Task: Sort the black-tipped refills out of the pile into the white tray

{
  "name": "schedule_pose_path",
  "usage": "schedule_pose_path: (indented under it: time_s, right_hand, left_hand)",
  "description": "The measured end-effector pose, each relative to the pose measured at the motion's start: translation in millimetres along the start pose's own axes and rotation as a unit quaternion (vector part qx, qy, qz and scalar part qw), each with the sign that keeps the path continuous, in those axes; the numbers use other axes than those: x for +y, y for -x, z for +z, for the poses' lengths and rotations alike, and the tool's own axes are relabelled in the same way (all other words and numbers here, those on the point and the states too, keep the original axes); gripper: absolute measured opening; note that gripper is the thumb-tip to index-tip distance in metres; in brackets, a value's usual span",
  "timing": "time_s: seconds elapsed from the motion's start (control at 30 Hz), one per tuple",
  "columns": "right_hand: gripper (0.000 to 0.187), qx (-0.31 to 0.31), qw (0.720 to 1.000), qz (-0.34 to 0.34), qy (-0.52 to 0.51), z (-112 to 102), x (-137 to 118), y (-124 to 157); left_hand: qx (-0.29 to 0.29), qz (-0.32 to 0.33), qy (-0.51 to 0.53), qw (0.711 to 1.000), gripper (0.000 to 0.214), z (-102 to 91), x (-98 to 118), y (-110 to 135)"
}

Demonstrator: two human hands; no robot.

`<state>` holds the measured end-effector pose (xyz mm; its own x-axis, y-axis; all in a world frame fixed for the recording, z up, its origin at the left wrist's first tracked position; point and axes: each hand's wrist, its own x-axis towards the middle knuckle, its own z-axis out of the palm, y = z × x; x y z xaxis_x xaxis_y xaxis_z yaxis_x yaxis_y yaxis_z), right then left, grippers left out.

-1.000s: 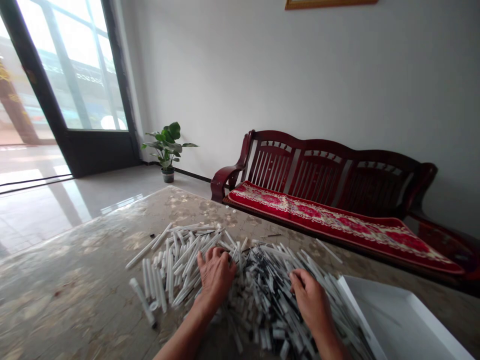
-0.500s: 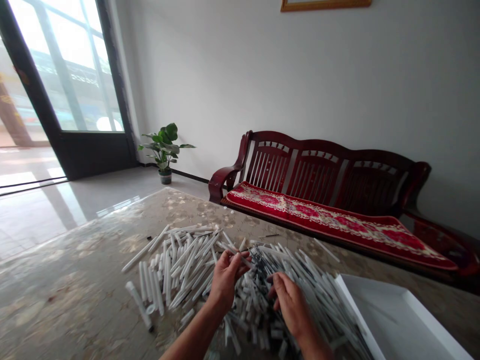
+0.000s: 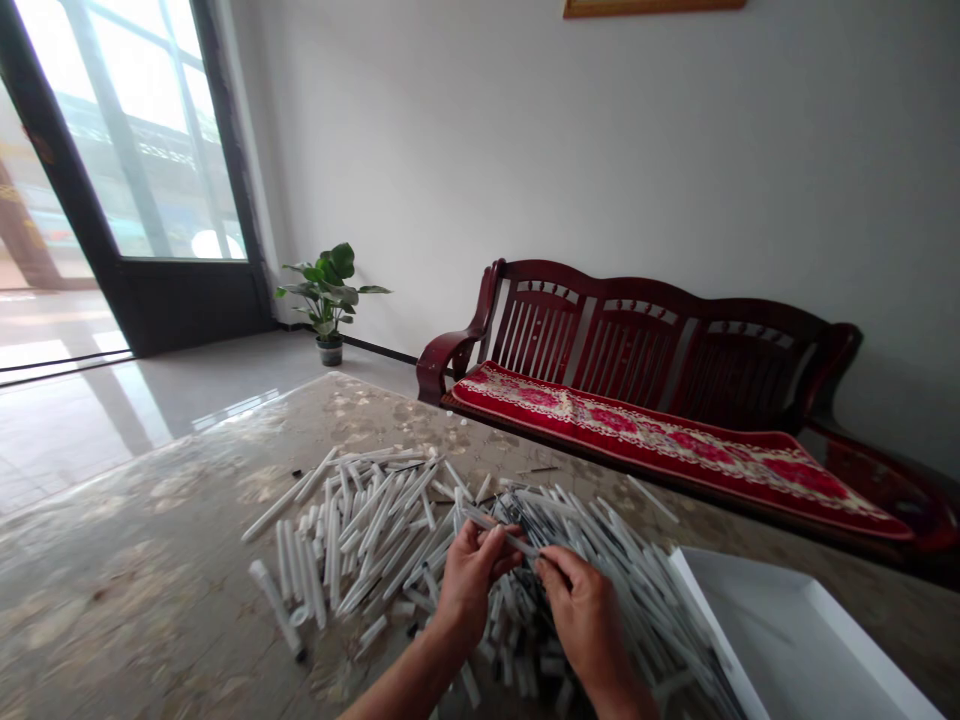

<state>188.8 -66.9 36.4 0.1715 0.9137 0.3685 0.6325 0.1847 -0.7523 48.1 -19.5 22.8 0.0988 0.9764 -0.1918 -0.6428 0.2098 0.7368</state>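
My left hand [image 3: 466,575] is closed around a slim translucent pen barrel [image 3: 527,548], which slants down to the right above the piles. At the barrel's right end, my right hand [image 3: 583,605] pinches with thumb and fingers; a small dark spot shows at the fingertips. A heap of white pen tubes [image 3: 379,515] lies left of my hands. Beneath and between my wrists is a pile of short clear pen caps [image 3: 510,625], partly hidden. More long translucent barrels [image 3: 637,560] fan out to the right, with thin dark refills [image 3: 534,508] near their far end.
A shallow white box [image 3: 802,630] stands at the right on the patterned tablecloth [image 3: 187,560]. One loose tube [image 3: 276,605] with a dark end lies at the left. Beyond the table are a dark red wooden bench [image 3: 622,350] and a potted plant [image 3: 330,300].
My left hand has moved right and slightly down. My right hand, apart from it before, has closed on the right end of the pen barrel.
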Motion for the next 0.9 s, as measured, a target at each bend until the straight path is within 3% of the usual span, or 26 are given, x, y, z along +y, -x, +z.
schedule_pose_path:
  time_s: [0.1,0.3,0.47,0.57,0.7,0.9]
  right_hand:
    - [0.025,0.021,0.999,-0.015,-0.029,-0.5,-2.1,-0.3]
    - [0.045,-0.058,0.986,0.120,-0.095,4.3,2.0,1.4]
    - [0.035,-0.016,0.997,0.061,-0.052,2.1,1.3,-1.0]
    - [0.042,-0.009,0.995,0.079,-0.063,1.2,1.4,-1.5]
    - [0.049,-0.044,0.991,0.109,-0.067,2.0,4.1,-1.3]
    - [0.034,0.011,0.995,0.067,-0.079,1.3,4.1,-2.1]
  left_hand:
    - [0.005,0.007,0.004,1.000,0.053,-1.1,0.4,-1.1]
    - [0.005,0.005,-0.003,1.000,0.053,1.1,0.5,1.1]
    - [0.006,0.007,-0.001,1.000,0.054,3.0,0.0,3.0]
    - [0.010,0.009,0.002,1.000,0.054,2.6,-0.2,3.0]
    - [0.007,0.009,-0.004,1.000,0.052,2.7,-0.4,4.2]
    - [0.008,0.009,-0.001,1.000,0.054,3.0,-0.7,3.9]
